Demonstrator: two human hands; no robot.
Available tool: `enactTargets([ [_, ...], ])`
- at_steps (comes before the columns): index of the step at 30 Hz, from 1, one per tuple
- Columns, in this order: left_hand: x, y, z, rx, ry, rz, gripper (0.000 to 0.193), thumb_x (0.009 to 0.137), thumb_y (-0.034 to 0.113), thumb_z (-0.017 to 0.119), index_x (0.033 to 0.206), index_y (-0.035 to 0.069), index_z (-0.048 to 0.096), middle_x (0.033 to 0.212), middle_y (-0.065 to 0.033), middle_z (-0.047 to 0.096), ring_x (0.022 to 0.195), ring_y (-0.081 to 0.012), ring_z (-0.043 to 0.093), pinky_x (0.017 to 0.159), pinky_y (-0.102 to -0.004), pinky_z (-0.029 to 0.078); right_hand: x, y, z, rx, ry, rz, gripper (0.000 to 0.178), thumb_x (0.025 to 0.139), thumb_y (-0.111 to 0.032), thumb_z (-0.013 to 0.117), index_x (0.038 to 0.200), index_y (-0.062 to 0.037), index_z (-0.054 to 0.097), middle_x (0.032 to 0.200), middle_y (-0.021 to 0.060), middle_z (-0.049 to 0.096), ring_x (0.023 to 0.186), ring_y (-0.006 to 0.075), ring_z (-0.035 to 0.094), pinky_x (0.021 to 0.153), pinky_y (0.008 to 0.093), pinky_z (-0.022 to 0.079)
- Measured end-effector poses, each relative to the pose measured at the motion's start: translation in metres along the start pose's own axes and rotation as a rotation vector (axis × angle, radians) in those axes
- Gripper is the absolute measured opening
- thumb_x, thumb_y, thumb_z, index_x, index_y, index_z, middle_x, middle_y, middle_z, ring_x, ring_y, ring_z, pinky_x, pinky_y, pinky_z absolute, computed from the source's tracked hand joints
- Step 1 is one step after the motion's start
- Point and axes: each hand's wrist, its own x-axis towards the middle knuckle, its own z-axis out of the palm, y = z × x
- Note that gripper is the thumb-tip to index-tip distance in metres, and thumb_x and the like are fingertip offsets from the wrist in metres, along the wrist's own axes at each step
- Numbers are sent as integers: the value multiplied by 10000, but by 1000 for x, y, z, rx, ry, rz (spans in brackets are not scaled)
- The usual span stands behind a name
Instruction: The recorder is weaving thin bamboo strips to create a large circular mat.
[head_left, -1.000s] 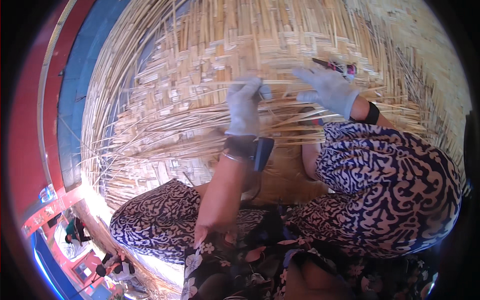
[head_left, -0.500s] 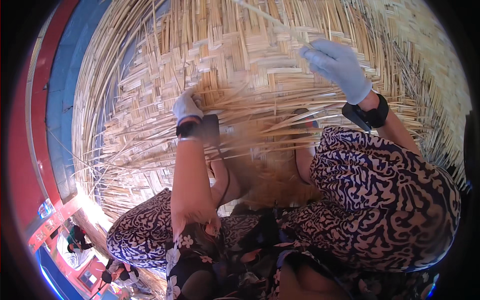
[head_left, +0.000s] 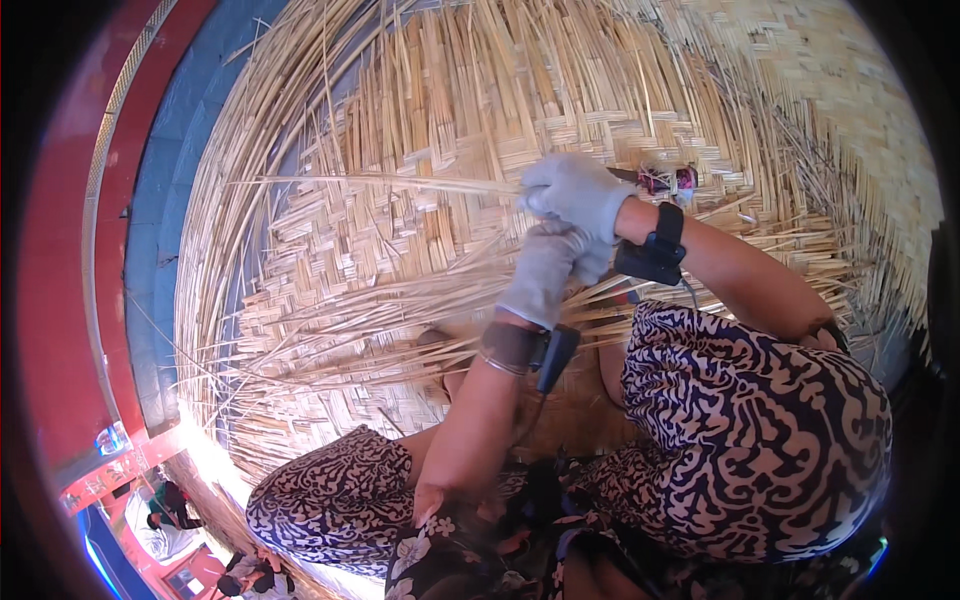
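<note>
A woven reed mat (head_left: 440, 235) spreads under me, with many loose split reeds along its weave. My right hand (head_left: 578, 195), in a pale glove, is closed around a thin bundle of reed strips (head_left: 400, 184) that sticks out to the left above the mat. Just below it my gloved left hand (head_left: 540, 268) touches the right one. Its fingers are curled, and what they hold is hidden between the hands. More loose reeds (head_left: 400, 310) lie crosswise over the mat beside the left wrist.
A tool with a dark, pink-patterned handle (head_left: 668, 181) lies on the mat right of my hands. Long reed ends (head_left: 205, 290) fringe the left side, beside a blue-grey strip (head_left: 170, 200) and red wall (head_left: 75, 250). Other people (head_left: 170, 505) are at lower left.
My right hand has come down and left, its reed strips now pointing left. My left hand has moved right to meet it. The patterned handle has come into sight.
</note>
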Motion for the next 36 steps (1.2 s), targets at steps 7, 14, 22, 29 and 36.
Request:
enactTargets([
  [7,-12,39,-38,-255,417,451,190,877,163,578,994,15,561,810,-63,628,679,-152,611,601,-266,516,-19,42,-15,-165,34,-137,155,760,-200,615,708,-56,596,622,85,576,545,234,578,502,347,453],
  [14,6,21,-25,-162,527,419,133,870,143,588,947,35,576,767,-54,618,652,-144,602,606,-255,524,-22,50,-4,-167,-62,-116,193,795,-248,595,778,-59,629,657,99,622,561,238,614,559,324,490],
  [22,31,50,-60,360,597,357,173,836,135,620,961,18,627,796,-54,630,687,-117,586,594,-253,484,-2,74,-18,-242,168,-69,186,801,-249,572,795,-78,643,675,102,625,529,227,598,571,333,487],
  [29,75,113,-162,617,743,471,182,820,41,545,981,9,624,809,-61,631,697,-140,596,616,-259,492,-1,81,-63,726,437,338,217,866,-210,527,803,-11,585,658,64,614,523,106,559,478,246,449],
  [36,134,142,-157,748,647,141,291,781,73,549,1048,-30,601,859,-102,643,754,-176,634,679,-282,501,19,94,-63,890,525,292,242,881,-223,521,785,-8,580,627,60,582,463,123,505,452,256,409],
])
